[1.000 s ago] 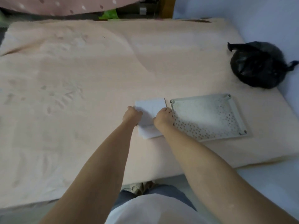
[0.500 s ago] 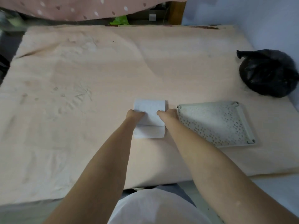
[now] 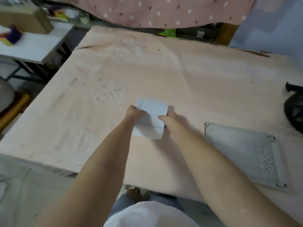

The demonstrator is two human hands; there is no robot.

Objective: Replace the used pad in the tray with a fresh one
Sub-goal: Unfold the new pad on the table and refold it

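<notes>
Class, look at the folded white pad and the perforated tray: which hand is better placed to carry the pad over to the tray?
Right. Both hands grip the pad, but the right hand is on the tray side; the left hand would cross over.

I see a peach-pink cloth (image 3: 205,82) spread over the worktop, creased and faintly marked, with a ridge running away beyond the hands. At the far right of the hands, partly cut by the picture's edge, sits a black plastic bag (image 3: 295,112), knotted at its top. Across the far end hangs a dusty-pink fabric (image 3: 164,10) with pale and dark spots, and something bright green (image 3: 168,32) shows under its lower edge. Up to the left of the hands stands a white side table (image 3: 32,46) on dark legs; a brown cardboard box (image 3: 24,18) rests on it beside some blurred colourful items I cannot make out.
</notes>
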